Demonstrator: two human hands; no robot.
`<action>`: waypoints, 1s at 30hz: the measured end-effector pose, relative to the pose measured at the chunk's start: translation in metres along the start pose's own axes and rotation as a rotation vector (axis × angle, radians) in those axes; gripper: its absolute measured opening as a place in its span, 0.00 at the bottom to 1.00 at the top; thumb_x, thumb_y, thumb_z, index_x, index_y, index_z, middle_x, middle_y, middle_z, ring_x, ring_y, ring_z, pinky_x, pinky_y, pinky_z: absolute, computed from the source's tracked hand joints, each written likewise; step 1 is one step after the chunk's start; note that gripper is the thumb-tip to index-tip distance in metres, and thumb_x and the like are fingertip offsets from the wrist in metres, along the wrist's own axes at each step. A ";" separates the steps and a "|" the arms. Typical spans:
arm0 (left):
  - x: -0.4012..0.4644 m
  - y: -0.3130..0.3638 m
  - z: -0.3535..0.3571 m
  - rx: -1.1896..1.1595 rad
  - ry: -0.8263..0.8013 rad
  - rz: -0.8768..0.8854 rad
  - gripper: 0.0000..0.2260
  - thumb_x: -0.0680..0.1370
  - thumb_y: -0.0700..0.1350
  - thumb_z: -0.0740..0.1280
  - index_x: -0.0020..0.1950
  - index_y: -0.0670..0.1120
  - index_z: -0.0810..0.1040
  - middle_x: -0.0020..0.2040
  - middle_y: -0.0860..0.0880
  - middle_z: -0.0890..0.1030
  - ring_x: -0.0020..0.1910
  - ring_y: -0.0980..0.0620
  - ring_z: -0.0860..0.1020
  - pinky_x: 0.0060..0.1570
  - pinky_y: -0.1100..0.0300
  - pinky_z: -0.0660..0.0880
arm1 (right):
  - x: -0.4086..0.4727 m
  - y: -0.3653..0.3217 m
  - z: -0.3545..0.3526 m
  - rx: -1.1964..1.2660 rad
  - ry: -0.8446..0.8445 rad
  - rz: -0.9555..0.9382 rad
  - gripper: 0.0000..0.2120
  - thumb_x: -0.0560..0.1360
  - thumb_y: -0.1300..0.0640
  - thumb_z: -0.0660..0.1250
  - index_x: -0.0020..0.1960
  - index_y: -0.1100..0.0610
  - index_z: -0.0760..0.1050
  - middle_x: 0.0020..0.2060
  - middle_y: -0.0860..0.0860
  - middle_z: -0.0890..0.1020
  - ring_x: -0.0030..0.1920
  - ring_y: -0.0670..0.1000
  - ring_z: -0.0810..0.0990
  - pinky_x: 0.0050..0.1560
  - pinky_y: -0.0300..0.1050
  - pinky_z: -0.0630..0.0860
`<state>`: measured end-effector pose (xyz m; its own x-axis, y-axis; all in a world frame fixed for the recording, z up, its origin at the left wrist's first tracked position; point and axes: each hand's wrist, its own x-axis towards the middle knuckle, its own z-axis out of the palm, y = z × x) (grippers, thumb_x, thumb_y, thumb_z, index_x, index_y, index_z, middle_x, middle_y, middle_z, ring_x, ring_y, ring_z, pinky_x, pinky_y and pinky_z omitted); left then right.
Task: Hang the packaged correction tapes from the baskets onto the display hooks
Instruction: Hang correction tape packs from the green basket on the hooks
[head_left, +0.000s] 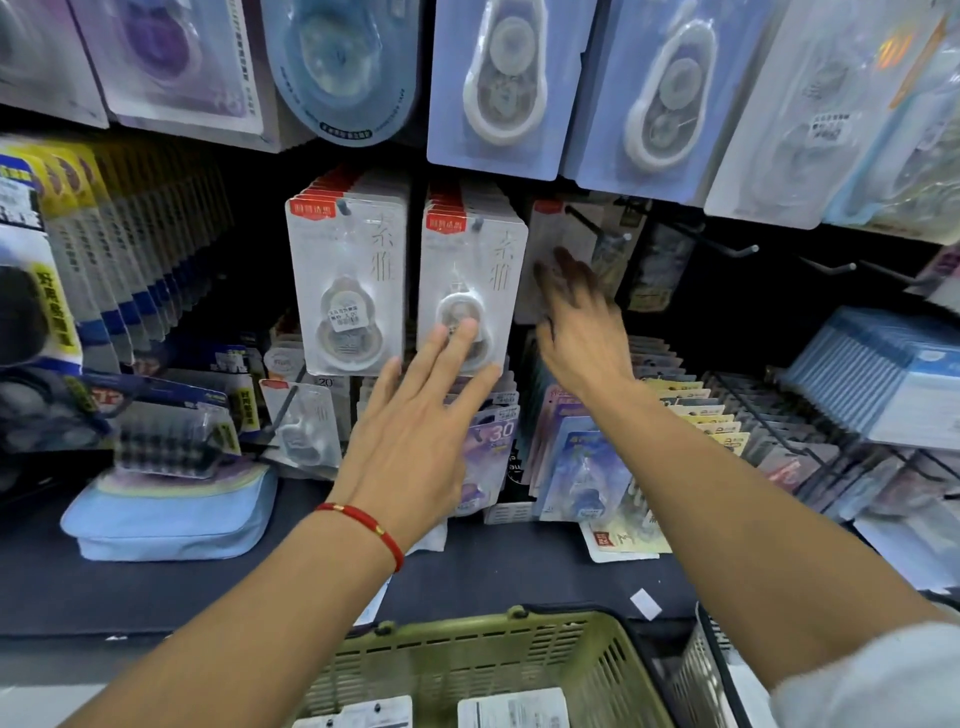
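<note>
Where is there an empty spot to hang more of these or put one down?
Bare hooks stick out right of the right hand. The dark shelf between the blue pouch and the green basket is free. The two white card stacks by the left hand look crowded.

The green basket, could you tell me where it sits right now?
In the head view, the green basket sits at bottom centre, below the dark shelf, between the person's forearms.
</note>
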<state>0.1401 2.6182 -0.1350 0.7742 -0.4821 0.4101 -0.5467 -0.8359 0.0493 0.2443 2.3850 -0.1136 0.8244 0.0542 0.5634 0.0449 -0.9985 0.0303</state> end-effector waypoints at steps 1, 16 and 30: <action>0.000 -0.001 0.001 0.002 -0.004 0.000 0.43 0.76 0.43 0.70 0.85 0.56 0.49 0.84 0.51 0.31 0.84 0.49 0.34 0.83 0.45 0.46 | 0.005 0.001 0.005 -0.004 -0.033 0.000 0.34 0.78 0.57 0.64 0.83 0.54 0.61 0.84 0.56 0.58 0.81 0.62 0.61 0.68 0.64 0.73; -0.076 -0.023 0.019 -0.019 -0.382 0.152 0.26 0.77 0.43 0.67 0.76 0.51 0.71 0.76 0.50 0.70 0.76 0.46 0.65 0.70 0.48 0.69 | -0.123 -0.010 -0.030 0.385 -0.088 -0.097 0.13 0.77 0.57 0.64 0.59 0.55 0.81 0.47 0.52 0.86 0.47 0.60 0.84 0.48 0.57 0.81; -0.253 0.050 0.124 -0.447 -1.062 -0.335 0.20 0.80 0.42 0.70 0.71 0.52 0.76 0.71 0.44 0.77 0.67 0.45 0.77 0.64 0.54 0.76 | -0.437 -0.047 0.103 0.032 -1.503 0.173 0.30 0.83 0.44 0.63 0.78 0.61 0.65 0.74 0.59 0.73 0.71 0.61 0.76 0.67 0.53 0.74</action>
<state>-0.0436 2.6660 -0.3495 0.6612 -0.4088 -0.6291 -0.1672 -0.8977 0.4077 -0.0594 2.4079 -0.4464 0.6129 -0.0909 -0.7849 -0.1146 -0.9931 0.0255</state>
